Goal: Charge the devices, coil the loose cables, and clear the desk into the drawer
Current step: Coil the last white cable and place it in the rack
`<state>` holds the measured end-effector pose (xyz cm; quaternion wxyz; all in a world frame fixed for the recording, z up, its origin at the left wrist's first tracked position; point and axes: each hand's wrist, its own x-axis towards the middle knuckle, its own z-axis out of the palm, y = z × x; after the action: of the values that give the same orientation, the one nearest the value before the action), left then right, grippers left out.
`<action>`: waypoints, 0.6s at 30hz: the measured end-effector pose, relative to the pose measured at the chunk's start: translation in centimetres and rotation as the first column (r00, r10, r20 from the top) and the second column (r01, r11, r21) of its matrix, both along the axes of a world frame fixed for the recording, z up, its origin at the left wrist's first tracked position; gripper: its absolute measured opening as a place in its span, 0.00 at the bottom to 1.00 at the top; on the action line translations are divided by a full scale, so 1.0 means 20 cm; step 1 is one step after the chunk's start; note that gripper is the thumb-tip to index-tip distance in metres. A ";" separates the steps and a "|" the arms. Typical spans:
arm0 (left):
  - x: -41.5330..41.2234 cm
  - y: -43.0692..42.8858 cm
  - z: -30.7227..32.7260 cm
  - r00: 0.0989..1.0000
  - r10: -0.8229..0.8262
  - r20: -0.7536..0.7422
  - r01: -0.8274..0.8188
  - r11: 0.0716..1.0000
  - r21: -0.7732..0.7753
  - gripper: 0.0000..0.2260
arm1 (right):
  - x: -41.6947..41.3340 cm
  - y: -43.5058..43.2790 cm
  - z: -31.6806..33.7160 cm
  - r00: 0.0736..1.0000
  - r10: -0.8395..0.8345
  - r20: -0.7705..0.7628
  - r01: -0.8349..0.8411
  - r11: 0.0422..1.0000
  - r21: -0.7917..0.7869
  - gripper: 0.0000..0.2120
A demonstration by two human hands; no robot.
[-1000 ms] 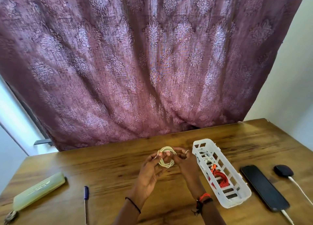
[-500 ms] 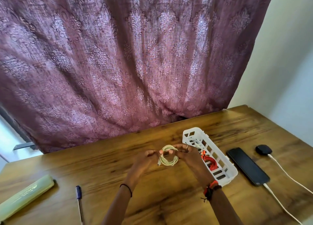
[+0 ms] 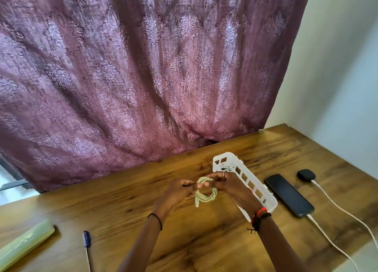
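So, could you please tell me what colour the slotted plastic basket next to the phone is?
The slotted basket is white, which shows best in the head view.

Coiled white cable (image 3: pixel 205 194) above desk (image 3: pixel 204 237)

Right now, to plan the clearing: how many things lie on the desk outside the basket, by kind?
Phone: 1
Small black device: 1
White charging cables: 2
Blue pen: 1
Green case: 1
Total: 6

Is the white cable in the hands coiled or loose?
Coiled. The white cable forms a small round bundle of loops, held at its top by the left hand and right hand.
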<state>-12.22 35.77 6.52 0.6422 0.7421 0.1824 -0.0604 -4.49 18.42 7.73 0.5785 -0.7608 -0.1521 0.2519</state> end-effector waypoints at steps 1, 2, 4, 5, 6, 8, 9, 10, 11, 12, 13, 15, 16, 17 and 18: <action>0.01 -0.02 -0.01 1.000 0.014 -0.002 -0.014 1.000 -0.023 0.15 | 0.00 -0.01 0.00 1.000 -0.010 0.015 0.011 1.000 -0.011 0.15; 0.02 -0.04 -0.03 1.000 0.028 -0.006 -0.028 0.999 -0.038 0.15 | 0.00 -0.01 0.00 0.999 -0.025 0.038 0.027 0.999 -0.030 0.15; 0.05 -0.08 -0.05 0.999 0.035 -0.011 -0.035 0.999 -0.028 0.15 | 0.02 -0.04 0.02 0.990 -0.041 0.134 0.057 0.992 -0.116 0.12; 0.06 -0.10 -0.05 0.999 0.028 -0.020 -0.028 1.000 -0.013 0.14 | 0.03 -0.05 0.03 0.979 -0.028 0.201 0.064 0.982 -0.175 0.12; 0.08 -0.12 -0.04 0.999 0.014 -0.032 -0.014 1.000 0.003 0.13 | 0.04 -0.05 0.04 0.965 -0.001 0.261 0.065 0.970 -0.235 0.12; 0.12 -0.15 -0.04 0.998 -0.025 -0.056 0.028 0.998 0.056 0.10 | 0.06 -0.09 0.06 0.939 0.075 0.337 0.043 0.943 -0.331 0.14; 0.15 -0.17 -0.04 0.997 -0.048 -0.065 0.054 0.994 0.091 0.08 | 0.08 -0.12 0.07 0.926 0.111 0.360 0.030 0.930 -0.366 0.15; 0.17 -0.18 -0.04 0.995 -0.065 -0.071 0.074 0.990 0.117 0.06 | 0.10 -0.13 0.08 0.915 0.149 0.374 0.013 0.918 -0.397 0.16; 0.20 -0.20 -0.03 0.994 -0.081 -0.074 0.090 0.988 0.126 0.06 | 0.11 -0.16 0.09 0.905 0.181 0.385 -0.001 0.906 -0.423 0.16; 0.24 -0.23 -0.02 0.993 -0.091 -0.080 0.100 0.987 0.124 0.06 | 0.14 -0.20 0.10 0.895 0.210 0.393 -0.011 0.893 -0.451 0.15; 0.26 -0.26 -0.02 0.992 -0.099 -0.083 0.109 0.986 0.124 0.06 | 0.16 -0.22 0.12 0.887 0.234 0.398 -0.016 0.877 -0.480 0.15; 0.32 -0.33 -0.01 0.986 -0.128 -0.107 0.139 0.984 0.110 0.07 | 0.21 -0.29 0.14 0.885 0.253 0.392 -0.005 0.846 -0.533 0.14; 0.35 -0.36 -0.01 0.984 -0.144 -0.107 0.154 0.984 0.095 0.09 | 0.24 -0.33 0.15 0.890 0.253 0.380 -0.001 0.834 -0.552 0.13; 0.38 -0.39 -0.01 0.983 -0.153 -0.100 0.160 0.985 0.069 0.12 | 0.26 -0.35 0.15 0.897 0.251 0.365 -0.001 0.824 -0.566 0.13; 0.41 -0.42 -0.02 0.985 -0.144 -0.096 0.150 0.987 0.057 0.16 | 0.29 -0.38 0.15 0.899 0.251 0.359 0.000 0.819 -0.574 0.13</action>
<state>-4.08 27.28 6.05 0.6029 0.7702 0.1581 -0.1357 1.22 10.78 10.79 0.2649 -0.9203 -0.2428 0.1547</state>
